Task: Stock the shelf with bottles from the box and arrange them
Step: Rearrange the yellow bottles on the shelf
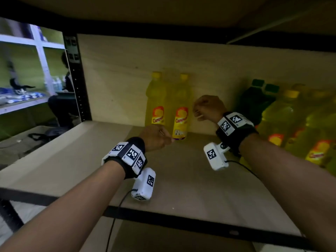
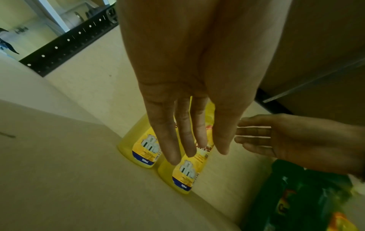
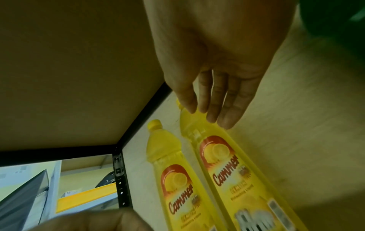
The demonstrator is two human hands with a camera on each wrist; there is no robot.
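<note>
Two yellow dish-soap bottles stand side by side against the back panel of the shelf: the left bottle (image 1: 156, 100) (image 3: 173, 179) and the right bottle (image 1: 181, 110) (image 3: 223, 168). My left hand (image 1: 156, 138) (image 2: 189, 140) hovers low in front of the right bottle's base, fingers straight, holding nothing. My right hand (image 1: 207, 108) (image 3: 213, 101) is just right of that bottle's shoulder, fingers straight and together, fingertips close to its neck; whether they touch it I cannot tell. In the left wrist view the right hand (image 2: 276, 137) reaches in from the right.
The wooden shelf board (image 1: 72, 160) is bare on its left half. Dark green bottles (image 1: 254, 100) and more yellow bottles (image 1: 294, 120) crowd the right side. A black upright post (image 1: 76, 79) bounds the left, and a shelf (image 1: 163, 11) lies close overhead. A person (image 1: 63, 84) sits beyond.
</note>
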